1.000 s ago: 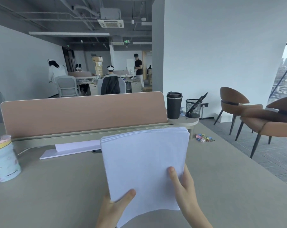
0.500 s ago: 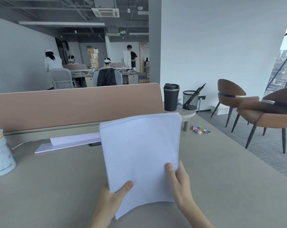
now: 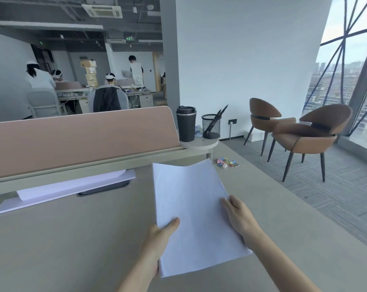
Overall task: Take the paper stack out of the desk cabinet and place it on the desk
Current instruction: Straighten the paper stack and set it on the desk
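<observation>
— Paper stack [image 3: 194, 216] first: where is it sitting in the head view?

— It is lying low over the desk [image 3: 73, 239], towards the near edge and right of the middle, its long sides running away from the person. Whether it is fully resting on the surface I cannot tell; the far edge is curving up slightly.

— And the hands?

— Both are gripping it. The left hand [image 3: 157, 239] is clasping the stack's near left edge, thumb lying on top of the sheets and the fingers tucked out of sight beneath. The right hand [image 3: 239, 218] is closing on the right edge, fingers [image 3: 229, 204] pressing flat on the top sheet.

— What else is sitting on the desk?

— A flat white board [image 3: 62, 191] is lying along the far edge, at the foot of the pink divider panel [image 3: 79, 142], with a dark phone [image 3: 103, 188] peeking out from under it. A small heap of coloured clips [image 3: 227, 162] is lying near the far right corner, well apart from the stack.

— Beyond that?

— A round shelf [image 3: 199, 143] at the divider's right end is carrying a black travel mug [image 3: 186, 123] and, just beside it, a mesh pen holder [image 3: 211, 126] with dark pens leaning out. Two brown chairs [image 3: 304, 131] are standing on the floor to the right by the window. People are working at desks in the background.
</observation>
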